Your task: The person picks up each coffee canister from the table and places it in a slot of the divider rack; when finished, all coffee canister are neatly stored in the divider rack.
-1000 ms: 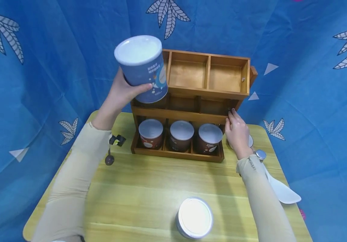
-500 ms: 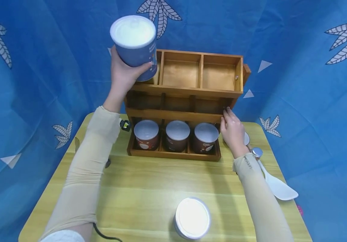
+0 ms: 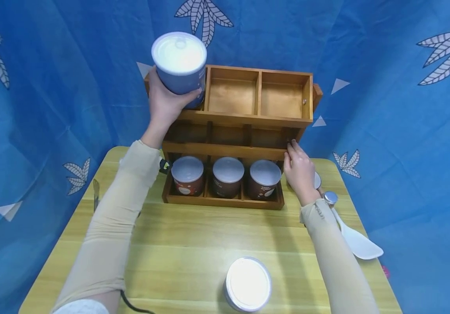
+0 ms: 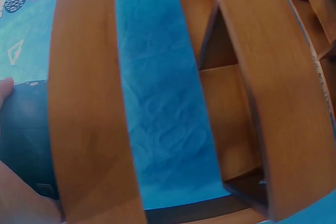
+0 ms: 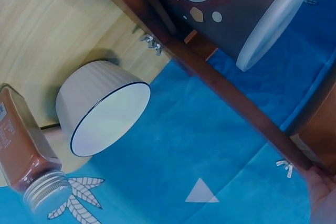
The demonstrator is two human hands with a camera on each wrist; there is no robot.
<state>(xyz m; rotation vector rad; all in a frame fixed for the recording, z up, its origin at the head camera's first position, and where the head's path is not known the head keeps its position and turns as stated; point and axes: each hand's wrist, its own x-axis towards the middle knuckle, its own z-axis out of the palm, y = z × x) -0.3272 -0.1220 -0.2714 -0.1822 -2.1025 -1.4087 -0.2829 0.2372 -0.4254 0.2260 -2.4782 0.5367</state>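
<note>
Head view: the left hand (image 3: 165, 102) grips a smooth blue round can (image 3: 181, 66), upright, white lid up, over the wooden rack's (image 3: 244, 117) 10 o'clock corner. The right hand (image 3: 298, 171) rests straight fingers on the rack's 3 o'clock edge.

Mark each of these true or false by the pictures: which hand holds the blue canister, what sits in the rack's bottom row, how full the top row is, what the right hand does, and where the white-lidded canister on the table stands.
1. The left hand grips the blue canister at the top-left compartment of the wooden rack. True.
2. The bottom row holds three brown canisters with pale lids. True.
3. The top row's middle and right compartments are full. False: both are bare wood.
4. The right hand holds the white spatula. False: its fingertips touch the rack's right end; the spatula lies on the table.
5. A white-lidded canister stands inside the rack's middle row. False: it stands on the table's near edge.
</note>
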